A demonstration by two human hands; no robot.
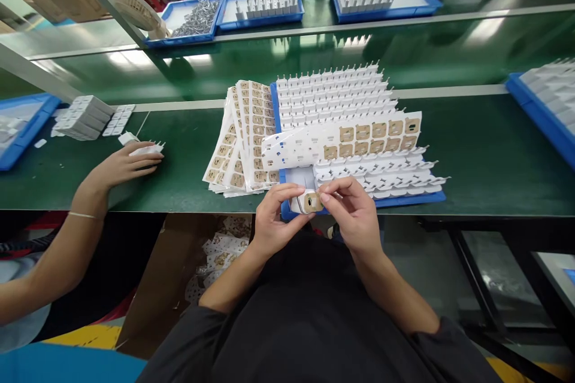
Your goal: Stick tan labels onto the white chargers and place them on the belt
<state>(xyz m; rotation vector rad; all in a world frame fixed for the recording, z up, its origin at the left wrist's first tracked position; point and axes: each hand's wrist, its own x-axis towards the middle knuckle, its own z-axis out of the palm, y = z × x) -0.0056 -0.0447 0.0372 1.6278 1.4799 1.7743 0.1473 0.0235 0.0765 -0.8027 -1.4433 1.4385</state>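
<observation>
Between the thumb and fingers of my left hand (279, 209) is a small white plastic housing (296, 203), close to the front edge of the bench. My right hand (353, 209) pinches the right edge of a tan adhesive sticker (313, 201) lying against that housing. Just beyond my hands, a partly used white sticker sheet (344, 140) rests across rows of white plug-like parts (330, 93) in a blue tray (435, 197). Several more sticker sheets (245, 137) are fanned out left of the tray.
At left, a co-worker's hand (121, 161) covers a white part near stacked white blocks (87, 116). Blue trays of metal pins (197, 18) and white parts (274, 0) line the raised shelf. Another blue tray (539, 108) stands at right. Below is a cardboard box (155, 275) with sheet scraps.
</observation>
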